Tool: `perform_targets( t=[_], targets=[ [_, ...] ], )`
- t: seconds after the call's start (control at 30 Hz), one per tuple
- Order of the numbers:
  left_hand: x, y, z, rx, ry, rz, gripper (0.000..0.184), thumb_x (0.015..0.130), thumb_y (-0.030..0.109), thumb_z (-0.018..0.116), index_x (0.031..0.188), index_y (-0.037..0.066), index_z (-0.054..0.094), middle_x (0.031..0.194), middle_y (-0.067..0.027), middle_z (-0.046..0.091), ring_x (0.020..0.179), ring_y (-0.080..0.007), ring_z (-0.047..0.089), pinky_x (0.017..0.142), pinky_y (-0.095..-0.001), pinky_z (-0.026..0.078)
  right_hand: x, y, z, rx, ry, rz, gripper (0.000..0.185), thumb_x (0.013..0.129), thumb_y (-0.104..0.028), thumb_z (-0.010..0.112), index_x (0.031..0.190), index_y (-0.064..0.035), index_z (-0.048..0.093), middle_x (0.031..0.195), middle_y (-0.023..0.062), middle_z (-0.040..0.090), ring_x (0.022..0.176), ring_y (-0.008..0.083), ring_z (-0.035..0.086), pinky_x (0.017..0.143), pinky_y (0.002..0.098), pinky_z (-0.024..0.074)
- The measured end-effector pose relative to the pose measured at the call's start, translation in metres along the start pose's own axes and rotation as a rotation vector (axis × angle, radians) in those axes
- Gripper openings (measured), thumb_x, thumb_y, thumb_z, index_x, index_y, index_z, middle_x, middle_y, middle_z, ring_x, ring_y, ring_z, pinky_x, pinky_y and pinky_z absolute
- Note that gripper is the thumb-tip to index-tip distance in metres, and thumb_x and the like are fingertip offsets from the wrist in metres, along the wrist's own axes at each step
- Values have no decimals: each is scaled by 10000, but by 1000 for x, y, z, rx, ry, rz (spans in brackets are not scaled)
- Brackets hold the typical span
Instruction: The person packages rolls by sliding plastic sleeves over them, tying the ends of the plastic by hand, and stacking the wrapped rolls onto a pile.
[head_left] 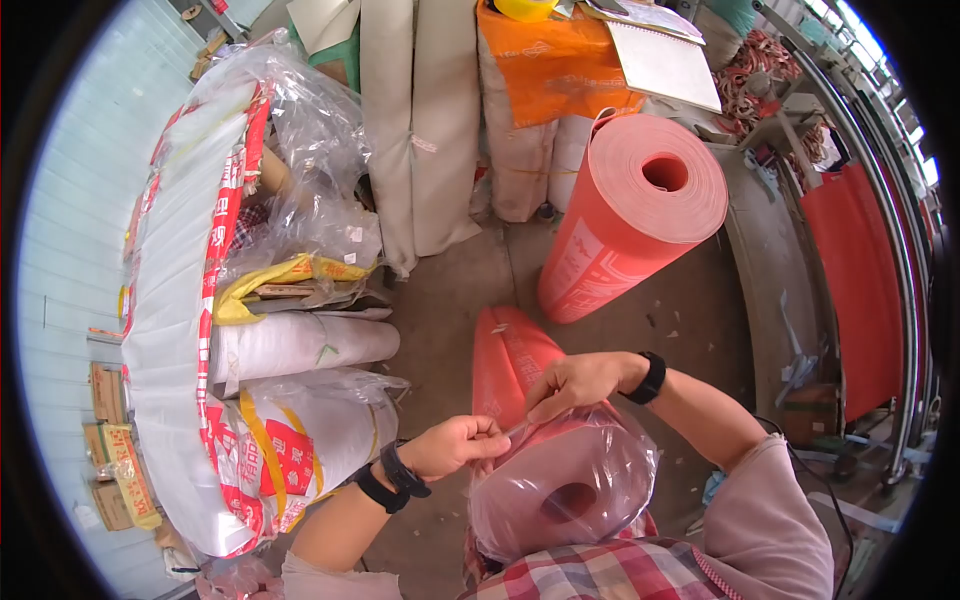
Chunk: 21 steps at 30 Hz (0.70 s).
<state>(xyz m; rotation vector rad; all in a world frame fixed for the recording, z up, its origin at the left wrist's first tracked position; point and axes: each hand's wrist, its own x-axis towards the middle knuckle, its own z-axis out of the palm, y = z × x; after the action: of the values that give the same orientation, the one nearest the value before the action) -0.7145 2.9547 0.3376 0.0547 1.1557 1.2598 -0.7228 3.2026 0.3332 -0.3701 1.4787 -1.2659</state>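
Close to my body stands a red roll of sheet material in clear plastic wrap [620, 475], its hollow core showing through the film. My left hand [458, 446] pinches the edge of the plastic at the roll's upper left side. Just beyond it, my right hand [572, 386] has its fingers closed on the same gathered film. The two pinches are a short way apart, and the fingertips partly hide the bunched plastic. A red length of the roll's side [510, 350] extends away beneath my hands. Dark bands circle both wrists.
A larger red roll [655, 200] stands upright ahead on the right. Left are white wrapped rolls [300, 345] and crumpled plastic sheeting [320, 130]. Tall grey rolls [440, 130] stand at the back, beside an orange sack [560, 60] and notebook [665, 65]. A machine frame [890, 300] borders the right.
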Motion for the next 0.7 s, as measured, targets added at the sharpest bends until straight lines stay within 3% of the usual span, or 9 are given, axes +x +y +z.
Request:
perform_targets(
  t=[0.1,0.13,0.23,0.3,0.37,0.47,0.6,0.67,0.7],
  targets=[
    [-13,7,5,292,37,69,279,862,301,553,845,23,559,717,4,573,616,-84,532,599,-230,431,12,10,-3,74,-72,29,222,858,-220,552,924,-24,633,724,-27,573,675,57,498,603,217,411],
    [-19,9,1,433,24,-33,281,865,297,551,882,16,555,754,-3,559,692,-81,514,653,-226,426,14,9,-2,74,-82,29,222,858,-220,552,924,-24,633,724,-27,573,675,57,498,603,217,411],
    [-30,-3,-8,610,-83,-43,316,867,336,537,872,21,559,779,6,544,738,-84,495,697,-229,397,13,1,2,-26,-94,-43,229,865,-228,544,936,-26,625,736,-27,570,678,55,493,597,214,407],
    [-31,-20,-16,430,-138,-96,313,862,344,538,851,32,561,803,8,525,767,-78,477,720,-228,374,11,-3,3,-15,-97,-43,244,865,-234,545,957,-19,614,758,-25,576,695,58,498,614,219,412],
    [-30,-46,-21,-143,-166,36,256,856,303,553,822,50,565,787,18,512,749,-72,476,702,-225,377,13,-1,6,-21,-54,-32,246,862,-235,550,954,-16,615,766,-13,587,701,61,504,623,223,416],
    [-29,-72,-24,-441,-153,-67,242,857,285,552,801,49,564,729,35,495,719,-62,469,685,-209,373,13,-6,15,-68,54,-35,251,851,-237,564,940,-8,617,777,10,602,711,70,517,638,230,422],
    [-38,-87,-20,-106,6,-68,236,857,273,556,812,42,565,689,37,498,682,-60,465,667,-197,372,7,-13,18,-212,224,-157,256,822,-241,596,921,-7,623,760,42,610,695,98,535,635,248,429],
    [-33,-107,-8,-63,330,179,230,861,261,554,820,36,579,657,35,514,622,-57,464,601,-207,385,8,-15,15,-206,256,-157,254,808,-245,611,907,-12,625,741,39,608,678,107,538,629,253,431],
    [-25,-117,-6,-67,331,184,230,861,261,554,820,36,579,657,35,514,622,-57,464,601,-207,385,8,-15,15,-198,288,-156,252,794,-249,627,894,-18,628,723,36,606,661,116,541,624,257,434]
  ],
)
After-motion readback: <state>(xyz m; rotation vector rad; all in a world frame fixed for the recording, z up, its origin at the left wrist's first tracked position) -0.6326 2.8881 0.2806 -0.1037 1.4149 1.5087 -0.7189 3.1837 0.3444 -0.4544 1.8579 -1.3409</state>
